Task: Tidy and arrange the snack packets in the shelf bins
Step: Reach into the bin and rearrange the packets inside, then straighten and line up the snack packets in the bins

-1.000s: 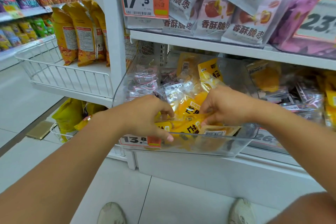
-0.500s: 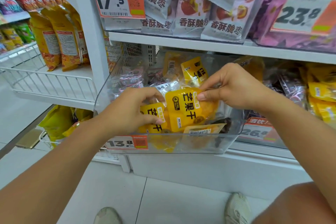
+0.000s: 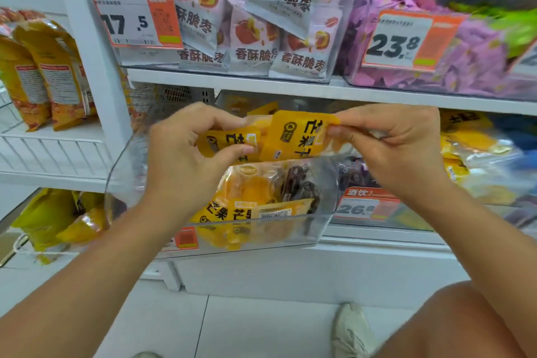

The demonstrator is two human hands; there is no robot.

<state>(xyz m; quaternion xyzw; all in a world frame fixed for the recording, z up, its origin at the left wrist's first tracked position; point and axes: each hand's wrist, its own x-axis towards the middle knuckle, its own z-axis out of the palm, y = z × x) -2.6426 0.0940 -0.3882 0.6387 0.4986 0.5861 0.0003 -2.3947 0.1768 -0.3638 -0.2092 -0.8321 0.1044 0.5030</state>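
1. Now both hands hold small yellow plastic mango packets above the clear plastic shelf bin (image 3: 290, 219): the left hand (image 3: 186, 160) curls its fingers and thumb round one yellow packet with black lettering (image 3: 229, 141), and the right hand (image 3: 392, 145) pinches the top corner of a second yellow packet (image 3: 293, 136) between thumb and fingers.
2. Square the two packets against each other first, print facing front, since they overlap at an angle.
3. Lower them together into the bin, behind the yellow packets (image 3: 232, 212) standing at its front wall.
4. Keep the dark, clear-wrapped packet (image 3: 302, 183) lying among the yellow ones apart; it looks like it belongs with the neighbouring stock.
5. Pinch lightly; the slippery film likely slides out of a loose grip, and a hard squeeze would crumple the fruit.
6. Mind the white shelf edge (image 3: 319, 90) just above the hands.
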